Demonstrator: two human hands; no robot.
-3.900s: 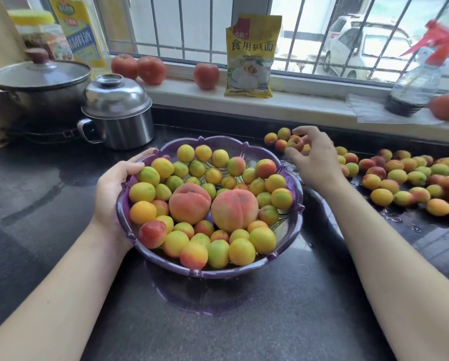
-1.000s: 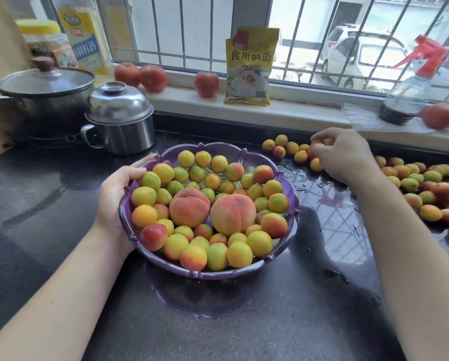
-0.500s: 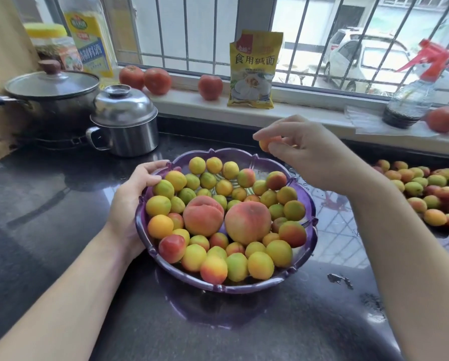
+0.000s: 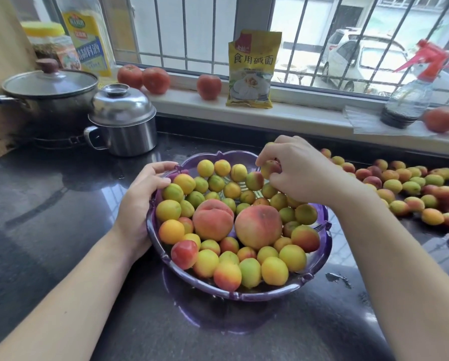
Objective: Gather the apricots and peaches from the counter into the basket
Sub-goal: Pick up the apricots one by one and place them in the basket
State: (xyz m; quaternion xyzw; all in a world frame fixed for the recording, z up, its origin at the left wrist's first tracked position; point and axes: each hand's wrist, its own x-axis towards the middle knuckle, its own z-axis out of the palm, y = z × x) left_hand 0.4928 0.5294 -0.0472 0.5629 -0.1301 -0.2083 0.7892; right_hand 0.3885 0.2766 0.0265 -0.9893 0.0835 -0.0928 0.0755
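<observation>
Daylight falls through a barred window point(image 4: 244, 29) onto a white sill point(image 4: 296, 118) below it and a glossy dark stone surface point(image 4: 49, 204) beneath; beyond the bars, a white car point(image 4: 361, 63) stands parked outside.

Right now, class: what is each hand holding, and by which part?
The left hand grips the purple basket by its left rim. The right hand pinches an apricot by its sides, over the basket.

Bright daylight through the barred window point(image 4: 322, 43) glares off the dark counter point(image 4: 49, 204); wide-angle edges bend, slightly soft.
</observation>
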